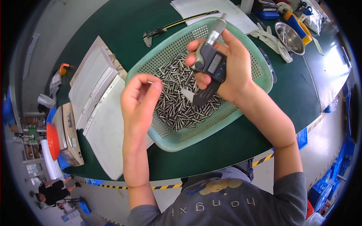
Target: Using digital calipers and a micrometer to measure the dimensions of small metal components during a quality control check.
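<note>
My right hand [235,64] is wrapped round a digital micrometer [211,67], its silver thimble pointing up and away and its dark frame hanging down to the left. Between the thumb and forefinger of my left hand [139,100] is a small metal pin [151,82], mostly covered by the fingertips. Both hands are over a light green perforated plastic basket [173,145]. A heap of small shiny metal pins [184,113] lies in it, partly hidden behind the micrometer and my hands.
An open ring binder [100,83] lies left of the basket, with a weighing scale [69,132] beyond it. A caliper [162,30] and papers [218,11] are at the back. White gloves [271,41], a metal bowl [289,37] and a tape roll [298,26] sit back right.
</note>
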`<state>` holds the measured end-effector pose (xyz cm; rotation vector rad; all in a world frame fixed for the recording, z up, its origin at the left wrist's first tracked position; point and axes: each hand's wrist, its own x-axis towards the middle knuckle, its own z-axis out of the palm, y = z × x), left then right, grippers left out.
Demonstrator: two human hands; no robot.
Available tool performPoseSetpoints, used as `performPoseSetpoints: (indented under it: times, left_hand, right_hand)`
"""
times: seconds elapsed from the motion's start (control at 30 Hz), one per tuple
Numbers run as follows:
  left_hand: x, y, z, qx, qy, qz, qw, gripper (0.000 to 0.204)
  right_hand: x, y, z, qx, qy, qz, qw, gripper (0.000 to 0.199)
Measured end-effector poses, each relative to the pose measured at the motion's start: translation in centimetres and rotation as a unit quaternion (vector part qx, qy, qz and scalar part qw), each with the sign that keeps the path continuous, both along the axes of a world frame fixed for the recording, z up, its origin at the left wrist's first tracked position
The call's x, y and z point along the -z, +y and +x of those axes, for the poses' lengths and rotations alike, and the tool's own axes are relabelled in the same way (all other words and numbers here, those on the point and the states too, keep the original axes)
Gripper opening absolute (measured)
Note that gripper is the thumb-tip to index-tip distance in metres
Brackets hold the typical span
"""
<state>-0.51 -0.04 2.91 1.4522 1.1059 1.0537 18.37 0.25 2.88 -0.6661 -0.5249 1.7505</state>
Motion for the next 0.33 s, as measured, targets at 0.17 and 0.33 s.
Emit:
performPoseSetpoints:
  times: [0.17, 0.33]
  left_hand:
    - [0.6, 0.7, -0.5, -0.020, 0.389, 0.248, 0.887, 0.017]
    - [1.0, 0.2, 1.5, 0.166, 0.457, 0.318, 0.814, 0.022]
  right_hand:
    - [0.0, -0.1, -0.2, 0.020, 0.021, -0.027, 0.999, 0.054]
    - [-0.1, -0.3, 0.1, 0.037, 0.021, -0.037, 0.998, 0.055]
